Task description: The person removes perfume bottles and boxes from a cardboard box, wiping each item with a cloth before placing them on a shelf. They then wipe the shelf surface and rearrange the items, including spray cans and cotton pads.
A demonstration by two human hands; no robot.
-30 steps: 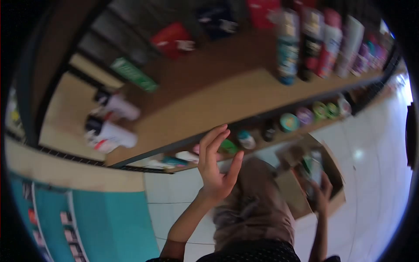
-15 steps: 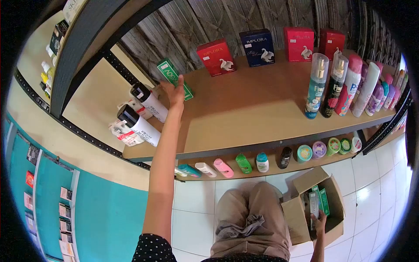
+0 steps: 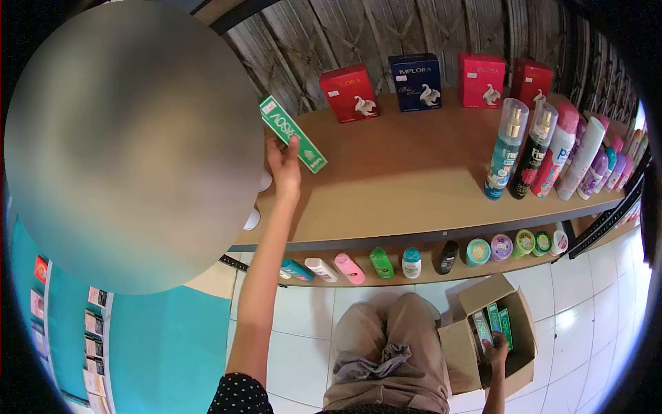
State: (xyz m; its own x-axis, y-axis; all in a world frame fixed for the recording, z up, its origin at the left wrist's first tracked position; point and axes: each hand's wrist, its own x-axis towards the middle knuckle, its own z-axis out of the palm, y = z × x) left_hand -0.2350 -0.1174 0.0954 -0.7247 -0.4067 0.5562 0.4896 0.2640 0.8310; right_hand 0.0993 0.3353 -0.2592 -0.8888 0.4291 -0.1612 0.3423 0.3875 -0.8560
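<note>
My left hand (image 3: 284, 164) grips a slim green carton (image 3: 295, 136) with white lettering, holding it tilted above the left part of the brown shelf (image 3: 386, 186). Down at the lower right, my right hand (image 3: 495, 348) reaches into an open cardboard box (image 3: 520, 372). Its fingers are curled at the lower end of a green carton (image 3: 494, 317). Beside that are a whitish carton (image 3: 481, 326) and another green carton (image 3: 505, 324).
Red and dark blue perfume boxes (image 3: 414, 83) line the shelf's back. Spray bottles (image 3: 503, 152) stand at its right. Shampoo bottles (image 3: 381, 263) and round tubs (image 3: 478, 252) fill the lower shelf. A blurred round patch (image 3: 131, 145) hides the upper left.
The green carton and my left hand have shifted slightly right and down, away from the back. In the cardboard box the cartons show more spread apart. A blurred patch now covers the left side.
</note>
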